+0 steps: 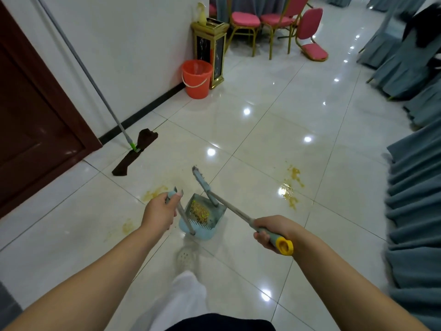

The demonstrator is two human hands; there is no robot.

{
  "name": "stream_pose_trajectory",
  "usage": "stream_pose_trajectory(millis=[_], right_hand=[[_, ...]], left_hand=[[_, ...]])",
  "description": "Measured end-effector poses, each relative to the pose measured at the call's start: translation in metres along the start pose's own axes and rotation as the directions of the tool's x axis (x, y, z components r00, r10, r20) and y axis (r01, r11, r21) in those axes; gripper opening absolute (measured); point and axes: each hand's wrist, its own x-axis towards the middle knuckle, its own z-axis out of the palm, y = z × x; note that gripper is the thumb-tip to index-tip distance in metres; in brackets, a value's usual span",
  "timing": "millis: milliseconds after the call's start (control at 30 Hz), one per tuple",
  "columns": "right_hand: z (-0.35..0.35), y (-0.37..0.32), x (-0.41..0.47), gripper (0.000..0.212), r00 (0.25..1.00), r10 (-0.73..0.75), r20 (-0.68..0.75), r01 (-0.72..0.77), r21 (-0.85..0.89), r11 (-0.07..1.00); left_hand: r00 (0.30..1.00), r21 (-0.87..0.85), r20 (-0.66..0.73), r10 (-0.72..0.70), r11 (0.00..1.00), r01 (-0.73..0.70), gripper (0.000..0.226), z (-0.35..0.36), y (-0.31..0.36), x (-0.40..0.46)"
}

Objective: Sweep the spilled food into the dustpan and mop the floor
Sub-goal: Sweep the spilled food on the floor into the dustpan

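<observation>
The right hand (pixel 270 232) is curled round the grey grip of the broom (pixel 229 206), just above its yellow end cap, and the shaft runs forward and down to the broom head, which is lifted off the floor and tilted above the far edge of the dustpan (pixel 202 219). The left hand (pixel 158 212) wraps round the top of the dustpan's upright handle, thumb across the grip, holding the pan steady on the tiles. The pan already carries a heap of brownish food scraps near its comb edge.

Sweeping looks partly done. Yellowish residue (pixel 155 193) lies just left of the pan beyond the left hand, a fainter patch (pixel 127 226) sits nearer the person's left forearm, and a larger wet smear (pixel 290 187) lies well apart to the right. To do this step well, the person would probably lower the bristles behind each patch and draw short strokes toward the pan mouth, keeping the lip flat against the tile so nothing slides beneath. Tipping the pan risks spilling what is collected. The wet smear will likely streak under bristles and is better left for the mop (pixel 133 151), which leans against the wall near the door, its dark cloth on the floor. An orange bucket (pixel 196 78) stands farther along the wall.
</observation>
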Motion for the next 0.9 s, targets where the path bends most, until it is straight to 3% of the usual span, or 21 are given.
stream_pose_trajectory(millis=[567,900], right_hand=[[0.009,-0.303,0.106,0.010,0.998,-0.019,-0.056,0.026,0.132,0.991],[-0.035,-0.450,0.174,0.011,0.997,-0.061,-0.039,0.066,0.135,0.989]], left_hand=[[0.999,-0.023,0.037,0.036,0.999,-0.036,0.037,0.021,0.151,0.307],[0.992,0.112,-0.072,0.099,0.990,-0.091,0.034,0.077,0.222,0.430]])
